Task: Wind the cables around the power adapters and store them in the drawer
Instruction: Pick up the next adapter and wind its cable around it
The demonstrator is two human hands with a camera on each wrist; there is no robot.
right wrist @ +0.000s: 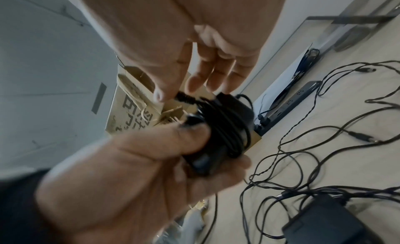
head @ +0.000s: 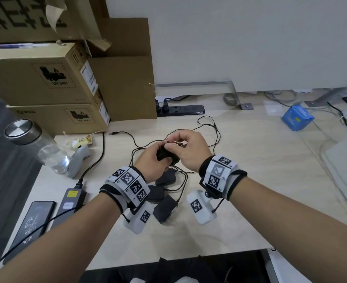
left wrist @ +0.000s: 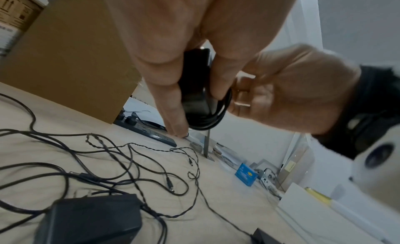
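Observation:
My left hand (head: 163, 160) grips a small black power adapter (head: 164, 155) above the middle of the desk, its thin cable wound round the body (right wrist: 229, 127). My right hand (head: 174, 145) pinches the cable's plug end (right wrist: 184, 97) between thumb and forefinger, right over the adapter. The left wrist view shows the adapter (left wrist: 194, 86) between the left thumb and fingers. Three more black adapters (head: 165, 178) (head: 156, 192) (head: 164, 208) lie on the desk under my wrists. Their loose cables (head: 209, 127) tangle across the desk beyond my hands. No drawer shows.
Cardboard boxes (head: 46, 78) are stacked at the back left, with a black power strip (head: 180, 110) beside them. At the left stand a water bottle (head: 40, 146), a grey controller (head: 78, 160), a long power brick (head: 70, 203) and a phone (head: 31, 225). A blue box (head: 297, 117) sits back right.

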